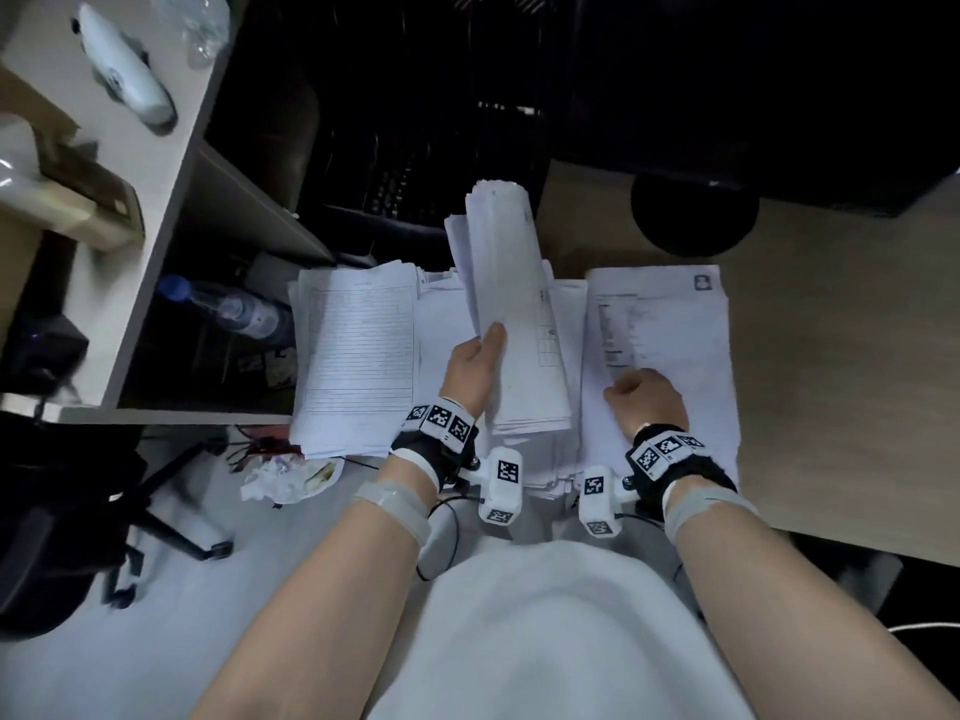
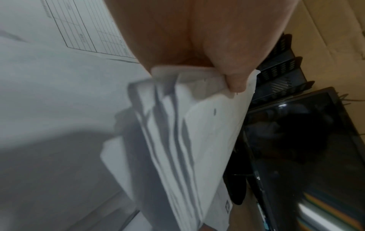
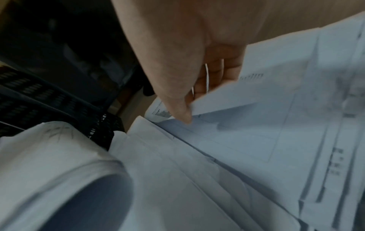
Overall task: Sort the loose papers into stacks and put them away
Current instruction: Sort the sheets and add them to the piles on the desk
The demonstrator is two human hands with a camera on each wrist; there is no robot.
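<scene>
Left hand (image 1: pixel 474 368): a curled bundle of papers (image 1: pixel 511 314) is gripped near its lower edge, thumb laid on top; the other fingers are hidden beneath the sheets.
Left wrist view: the thumb (image 2: pixel 235 73) is seen pressed on fanned, blurred sheet edges (image 2: pixel 177 132); the fingertips underneath cannot be made out.
Right hand (image 1: pixel 647 400): fingers are curled, knuckles up, on the right-hand stack (image 1: pixel 675 324); from the head view, what they hold cannot be told.
Right wrist view: a sheet corner (image 3: pixel 221 96) is shown pinched between thumb and fingers, lifted off the stack.
Lined form stack (image 1: pixel 358 350): left of the left hand's fingers, overhanging the desk edge.
Print: blurred, unreadable in every view.
Black tray rack (image 3: pixel 49 96): beyond the fingertips, dark, detail lost.
Water bottle (image 1: pixel 228 306): partly hidden under the shelf.
</scene>
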